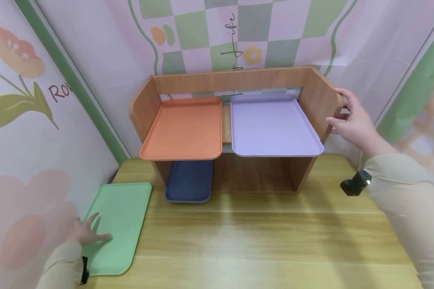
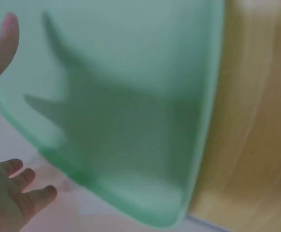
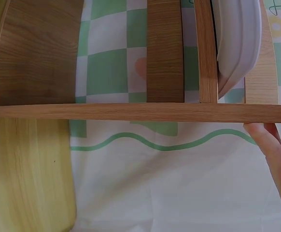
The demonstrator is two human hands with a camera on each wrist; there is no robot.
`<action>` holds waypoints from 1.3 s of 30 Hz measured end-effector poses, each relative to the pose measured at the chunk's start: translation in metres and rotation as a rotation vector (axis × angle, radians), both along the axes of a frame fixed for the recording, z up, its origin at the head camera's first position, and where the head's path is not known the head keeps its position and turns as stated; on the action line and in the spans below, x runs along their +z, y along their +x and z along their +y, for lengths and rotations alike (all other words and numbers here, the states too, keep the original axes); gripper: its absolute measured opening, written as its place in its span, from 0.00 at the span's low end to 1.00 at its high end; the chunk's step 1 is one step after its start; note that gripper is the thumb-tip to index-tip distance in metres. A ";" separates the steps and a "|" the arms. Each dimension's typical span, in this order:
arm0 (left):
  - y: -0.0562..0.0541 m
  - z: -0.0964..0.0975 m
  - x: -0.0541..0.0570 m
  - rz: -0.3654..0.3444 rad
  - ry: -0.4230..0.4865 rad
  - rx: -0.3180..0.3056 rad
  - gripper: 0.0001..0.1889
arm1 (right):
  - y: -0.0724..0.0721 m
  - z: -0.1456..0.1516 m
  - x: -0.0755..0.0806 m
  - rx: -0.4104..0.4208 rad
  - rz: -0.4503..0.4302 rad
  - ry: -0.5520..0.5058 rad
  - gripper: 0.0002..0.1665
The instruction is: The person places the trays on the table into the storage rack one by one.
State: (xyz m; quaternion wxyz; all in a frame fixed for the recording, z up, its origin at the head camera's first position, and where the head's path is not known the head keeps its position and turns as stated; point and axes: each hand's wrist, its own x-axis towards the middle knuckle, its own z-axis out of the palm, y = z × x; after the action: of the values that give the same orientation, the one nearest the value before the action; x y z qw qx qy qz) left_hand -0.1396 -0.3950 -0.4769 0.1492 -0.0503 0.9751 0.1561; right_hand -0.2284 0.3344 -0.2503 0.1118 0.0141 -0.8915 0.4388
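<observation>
A two-level wooden shelf [image 1: 231,82] stands on the table. An orange tray [image 1: 186,128] and a lilac tray [image 1: 275,124] lie side by side on its upper level, overhanging the front. Below at the left sits a dark blue tray [image 1: 189,180], sticking out a little. My right hand [image 1: 354,122] holds the upper front corner of the shelf's right side panel [image 3: 131,112], its fingers bent there. Flat on the table at the left lies a green tray [image 1: 124,220]. Over its left part is my left hand [image 1: 87,233], fingers spread and holding nothing; its shadow falls on the tray [image 2: 131,121].
The wood-grain table [image 1: 246,241] extends in front of the shelf. Printed fabric [image 1: 105,48] hangs behind and along the left, close to the green tray. At the right is another curtain [image 1: 412,108]. A black wrist camera [image 1: 356,183] sits at the right sleeve.
</observation>
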 end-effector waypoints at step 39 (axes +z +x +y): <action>-0.010 0.033 -0.029 -0.047 0.024 0.085 0.67 | -0.001 0.001 -0.003 -0.019 0.010 0.029 0.44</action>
State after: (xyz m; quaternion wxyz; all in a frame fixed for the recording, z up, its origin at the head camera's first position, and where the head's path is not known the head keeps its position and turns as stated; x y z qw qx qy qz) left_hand -0.1497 -0.3619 -0.5063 0.1657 -0.0933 0.9664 0.1730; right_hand -0.2297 0.3353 -0.2531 0.1201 0.0097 -0.8973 0.4247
